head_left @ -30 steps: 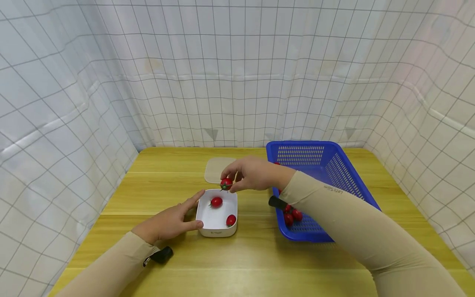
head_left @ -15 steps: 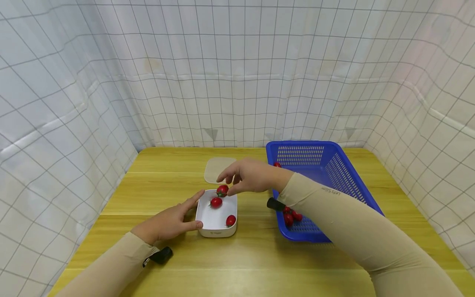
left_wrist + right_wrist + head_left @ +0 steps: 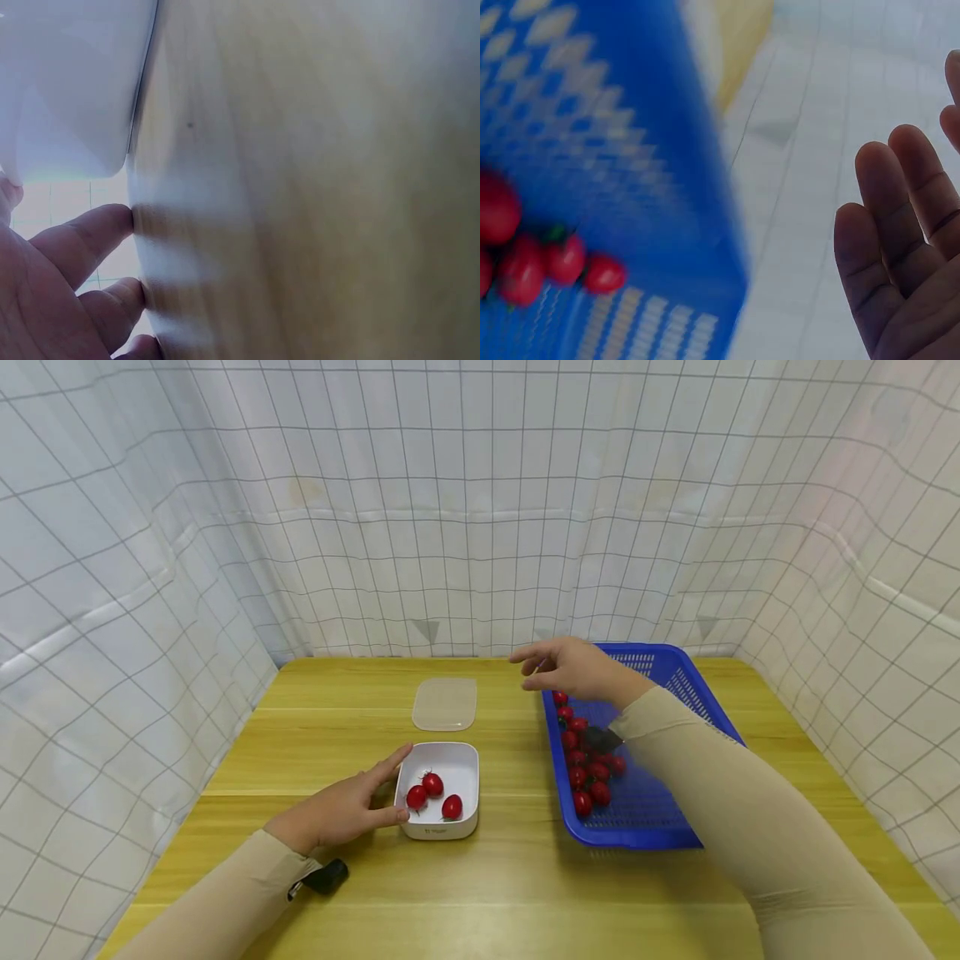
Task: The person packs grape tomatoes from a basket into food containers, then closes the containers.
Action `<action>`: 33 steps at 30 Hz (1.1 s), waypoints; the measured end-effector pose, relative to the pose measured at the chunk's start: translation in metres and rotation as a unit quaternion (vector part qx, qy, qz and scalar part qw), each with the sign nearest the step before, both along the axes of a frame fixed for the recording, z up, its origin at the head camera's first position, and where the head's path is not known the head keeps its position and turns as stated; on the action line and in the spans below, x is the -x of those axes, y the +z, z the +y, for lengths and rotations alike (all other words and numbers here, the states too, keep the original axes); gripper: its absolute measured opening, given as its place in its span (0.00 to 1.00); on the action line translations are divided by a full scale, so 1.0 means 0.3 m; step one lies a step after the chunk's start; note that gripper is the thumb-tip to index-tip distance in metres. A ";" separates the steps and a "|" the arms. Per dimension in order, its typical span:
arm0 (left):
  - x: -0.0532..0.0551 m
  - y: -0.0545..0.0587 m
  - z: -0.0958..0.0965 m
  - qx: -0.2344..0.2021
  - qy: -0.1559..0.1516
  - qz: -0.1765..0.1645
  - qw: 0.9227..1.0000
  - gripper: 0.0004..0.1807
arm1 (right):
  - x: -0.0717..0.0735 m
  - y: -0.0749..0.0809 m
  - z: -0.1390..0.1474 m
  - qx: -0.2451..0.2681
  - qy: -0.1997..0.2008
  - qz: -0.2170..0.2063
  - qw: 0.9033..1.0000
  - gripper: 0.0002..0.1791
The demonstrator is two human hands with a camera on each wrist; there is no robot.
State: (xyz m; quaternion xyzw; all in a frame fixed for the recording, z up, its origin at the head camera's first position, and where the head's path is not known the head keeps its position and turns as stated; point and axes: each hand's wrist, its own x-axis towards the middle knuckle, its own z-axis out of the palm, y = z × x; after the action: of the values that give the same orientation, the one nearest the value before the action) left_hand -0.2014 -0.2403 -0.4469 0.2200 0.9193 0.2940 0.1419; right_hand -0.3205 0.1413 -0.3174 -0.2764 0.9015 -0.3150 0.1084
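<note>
My left hand (image 3: 341, 810) lies against the left side of a white square box (image 3: 465, 760), index fingertip at the far corner and thumb near the front corner. Three small red cherry tomatoes (image 3: 432, 784) sit inside that box. In the left wrist view the box wall (image 3: 67, 90) shows beside the bent fingers (image 3: 82, 240), whose tips are at the wooden tabletop. Over the left part of a blue perforated basket (image 3: 637, 837) is my right hand (image 3: 573, 668), its fingers loosely extended with nothing held. Several red tomatoes (image 3: 577, 758) lie along the basket's left side.
A pale flat lid (image 3: 445, 703) lies on the wooden table (image 3: 360, 910) behind the white box. White grid-patterned curtains (image 3: 480, 527) enclose the table at the back and both sides. Black wrist cameras (image 3: 327, 877) stick out from the sleeves.
My right hand released a tomato into the white box, then moved right and back over the basket. The tomatoes in the box have shifted toward its front. The left hand stayed put.
</note>
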 end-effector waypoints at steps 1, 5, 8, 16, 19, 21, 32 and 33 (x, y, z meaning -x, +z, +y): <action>0.001 0.000 0.000 0.001 0.001 -0.001 1.000 0.54 | 0.021 -0.013 0.031 -0.001 -0.014 0.000 1.000 0.25; 0.002 0.000 -0.002 0.002 0.002 -0.001 1.000 0.55 | 0.094 -0.080 0.135 -0.011 -0.048 -0.007 0.999 0.25; 0.002 0.001 -0.003 0.002 0.000 0.001 1.000 0.55 | 0.131 -0.134 0.180 -0.029 -0.063 -0.012 0.998 0.25; -0.004 0.002 0.002 -0.009 0.003 -0.006 1.000 0.54 | 0.199 -0.228 0.218 -0.060 -0.067 -0.049 0.995 0.26; -0.004 -0.004 0.002 -0.013 0.004 -0.011 1.000 0.54 | 0.218 -0.249 0.218 -0.079 -0.056 -0.054 0.994 0.27; -0.005 -0.010 0.002 -0.014 0.005 -0.014 1.000 0.54 | 0.229 -0.263 0.222 -0.093 -0.046 -0.054 0.993 0.27; -0.005 -0.010 0.001 -0.010 0.007 -0.007 1.000 0.54 | 0.274 -0.332 0.234 -0.115 -0.054 -0.078 0.989 0.27; -0.004 -0.010 0.001 -0.009 0.007 -0.007 1.000 0.54 | 0.275 -0.335 0.232 -0.114 -0.053 -0.078 0.989 0.28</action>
State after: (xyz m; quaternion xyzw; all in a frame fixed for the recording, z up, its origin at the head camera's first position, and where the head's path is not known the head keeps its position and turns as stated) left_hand -0.2003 -0.2402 -0.4499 0.2125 0.9170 0.3052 0.1440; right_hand -0.4030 0.2109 -0.4180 -0.1888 0.9335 -0.2364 0.1925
